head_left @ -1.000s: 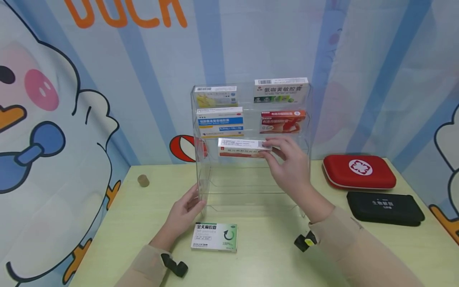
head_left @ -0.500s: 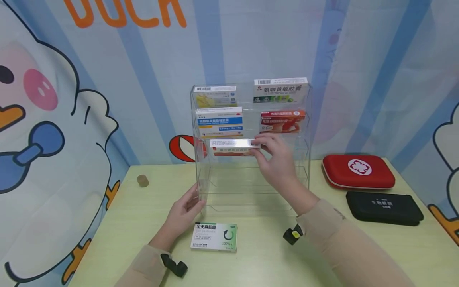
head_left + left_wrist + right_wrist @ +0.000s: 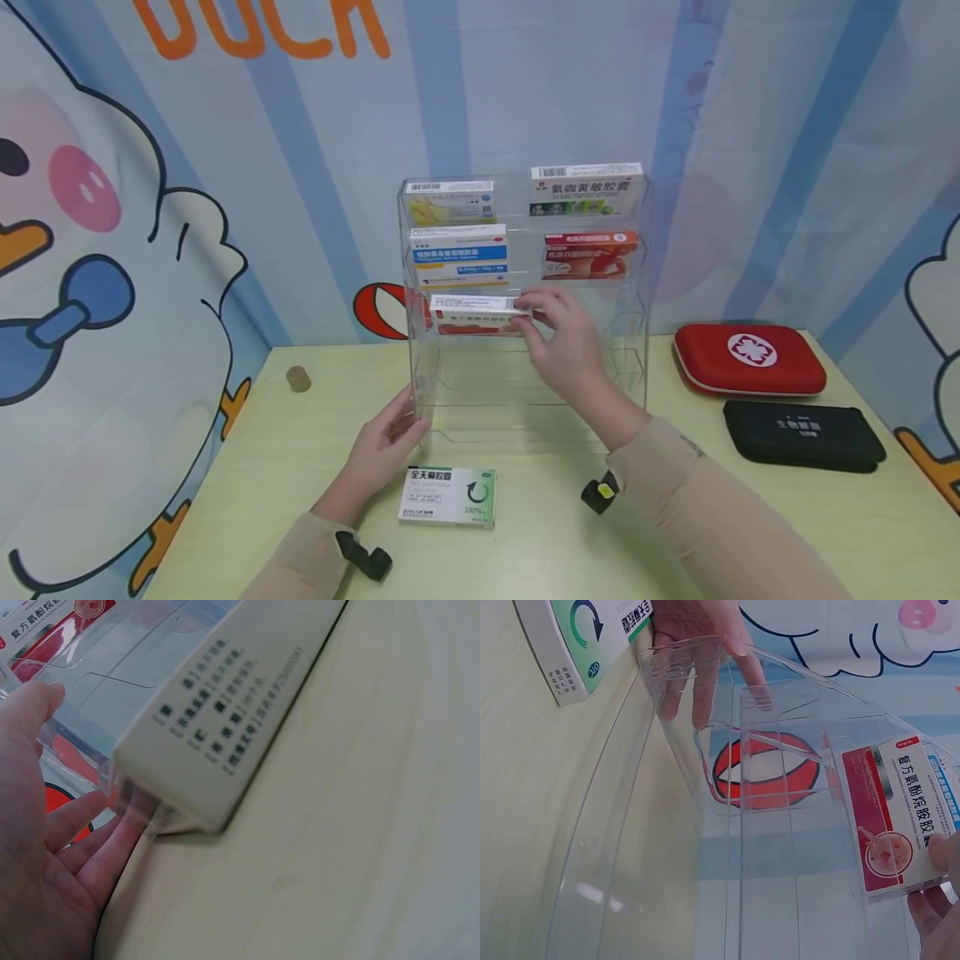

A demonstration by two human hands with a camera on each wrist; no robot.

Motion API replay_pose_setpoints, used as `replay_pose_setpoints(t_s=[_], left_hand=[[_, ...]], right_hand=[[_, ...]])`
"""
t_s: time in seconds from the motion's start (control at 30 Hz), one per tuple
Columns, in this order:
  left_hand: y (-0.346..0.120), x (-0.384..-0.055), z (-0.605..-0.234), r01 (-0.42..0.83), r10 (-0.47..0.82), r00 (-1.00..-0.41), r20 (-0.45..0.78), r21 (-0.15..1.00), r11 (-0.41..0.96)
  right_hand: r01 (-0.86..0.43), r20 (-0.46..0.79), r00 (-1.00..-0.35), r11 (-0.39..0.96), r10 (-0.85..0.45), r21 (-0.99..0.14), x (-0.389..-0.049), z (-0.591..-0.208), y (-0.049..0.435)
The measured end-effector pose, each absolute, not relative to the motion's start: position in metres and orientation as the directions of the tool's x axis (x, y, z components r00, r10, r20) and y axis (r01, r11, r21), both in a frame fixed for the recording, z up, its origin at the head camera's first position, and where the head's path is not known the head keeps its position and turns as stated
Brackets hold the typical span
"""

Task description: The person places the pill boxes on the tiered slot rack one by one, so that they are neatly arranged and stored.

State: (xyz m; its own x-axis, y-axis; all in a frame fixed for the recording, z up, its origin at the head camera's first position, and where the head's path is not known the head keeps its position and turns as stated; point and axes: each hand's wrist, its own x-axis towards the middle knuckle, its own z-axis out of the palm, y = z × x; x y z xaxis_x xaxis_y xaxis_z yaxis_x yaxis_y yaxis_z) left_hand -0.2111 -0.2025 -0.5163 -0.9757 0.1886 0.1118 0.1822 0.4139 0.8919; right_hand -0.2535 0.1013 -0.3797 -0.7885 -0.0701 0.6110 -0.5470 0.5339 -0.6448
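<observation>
Near the front left corner, my left hand (image 3: 381, 440) holds the side of a clear display rack (image 3: 495, 421), with the thumb at its front edge. My right hand (image 3: 564, 340) pinches the right end of a white and red medicine box (image 3: 480, 315) between thumb and fingers. That box is at the left of the rack's third tier, under a blue and white box (image 3: 460, 257). In the right wrist view, its front (image 3: 900, 817) faces outward behind a clear lip. A white and green capsule box (image 3: 447, 497) lies flat on the table before the rack.
Higher in the rack stand a yellow and white box (image 3: 452, 202), a white and green box (image 3: 587, 192) and a red box (image 3: 590, 255). On the right lie a red zip case (image 3: 750, 360) and a black case (image 3: 804, 437). A small cork (image 3: 298, 378) stands at left.
My right hand has moved left with the white and red medicine box, then slightly down, bringing it beneath the blue and white box. My left hand has stayed on the rack's side.
</observation>
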Motion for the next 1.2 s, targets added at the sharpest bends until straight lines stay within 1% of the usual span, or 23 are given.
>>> replay_pose_setpoints(t_s=[0.17,0.6,0.97,1.2], left_hand=[[-0.203,-0.211,-0.517,0.195,0.198,-0.972,0.123,0.894,0.402],[-0.203,-0.212,-0.518,0.196,0.196,-0.973,0.124,0.894,0.404],[-0.203,-0.211,-0.516,0.181,0.189,-0.976,0.111,0.892,0.413],[-0.202,-0.21,-0.516,0.18,0.185,-0.976,0.11,0.89,0.419]], right_hand=[[-0.552,0.608,-0.791,0.513,-0.072,-0.657,-0.254,-0.381,0.097],[-0.545,0.59,-0.802,0.52,-0.093,-0.658,-0.251,-0.381,0.088],[-0.531,0.572,-0.817,0.481,-0.073,-0.698,-0.25,-0.387,0.091],[-0.542,0.586,-0.808,0.462,-0.057,-0.702,-0.246,-0.391,0.095]])
